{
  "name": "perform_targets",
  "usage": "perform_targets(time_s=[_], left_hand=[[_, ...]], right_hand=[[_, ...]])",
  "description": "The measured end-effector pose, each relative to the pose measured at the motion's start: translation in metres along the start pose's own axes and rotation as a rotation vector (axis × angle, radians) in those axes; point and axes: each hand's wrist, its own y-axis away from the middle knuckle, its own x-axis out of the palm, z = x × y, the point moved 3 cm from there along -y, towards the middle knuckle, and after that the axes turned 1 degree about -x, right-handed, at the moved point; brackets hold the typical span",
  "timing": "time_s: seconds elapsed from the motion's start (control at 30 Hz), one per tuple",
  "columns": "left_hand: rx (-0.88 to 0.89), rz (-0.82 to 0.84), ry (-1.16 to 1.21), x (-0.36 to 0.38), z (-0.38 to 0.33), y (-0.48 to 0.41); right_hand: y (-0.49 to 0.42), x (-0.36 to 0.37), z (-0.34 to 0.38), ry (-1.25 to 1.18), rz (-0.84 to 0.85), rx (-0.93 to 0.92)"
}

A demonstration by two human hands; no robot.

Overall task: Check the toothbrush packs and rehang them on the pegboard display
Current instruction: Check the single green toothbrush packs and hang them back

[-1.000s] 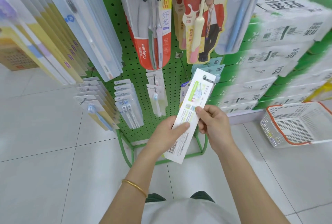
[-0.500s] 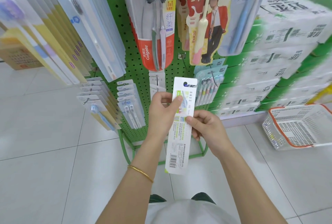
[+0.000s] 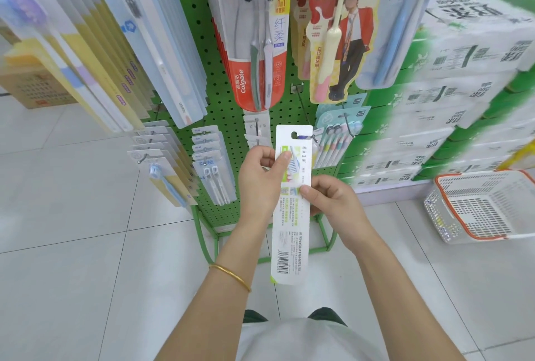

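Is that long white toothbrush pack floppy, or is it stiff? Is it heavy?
Probably fairly stiff: the toothbrush pack hangs straight below where the left hand and right hand pinch it. Likely light, since fingertip pinches seem enough to hold it upright. Its flat card looks smooth, so it might slip.

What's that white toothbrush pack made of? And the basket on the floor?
The toothbrush pack looks like thin matte printed card: flat, with barcode and punched hole. The basket seems hard plastic: white lattice walls, orange rim.

Blurred cartons (image 3: 469, 76); toothbrush pack (image 3: 291, 233) print illegible.
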Motion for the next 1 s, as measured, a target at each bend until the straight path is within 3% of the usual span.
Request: perform_targets(time_s=[0.3, 0.47, 0.57, 0.8, 1.0], left_hand=[[-0.003, 0.056, -0.017, -0.003, 0.004, 0.004], [-0.033, 0.285, -0.063, 0.004, 0.003, 0.015], [-0.071, 0.3, -0.066, 0.002, 0.007, 0.018], [-0.056, 0.21, -0.089, -0.015, 0.014, 0.01], [-0.081, 0.288, -0.066, -0.023, 0.026, 0.005]], right_hand=[[0.002, -0.002, -0.003, 0.006, -0.037, -0.001], [0.003, 0.006, -0.002, 0.374, -0.077, -0.126], [0.005, 0.016, -0.004, 0.532, -0.072, -0.152], [0.0, 0.028, -0.016, 0.379, -0.058, -0.083], [-0.018, 0.027, 0.0, 0.252, -0.157, -0.132]])
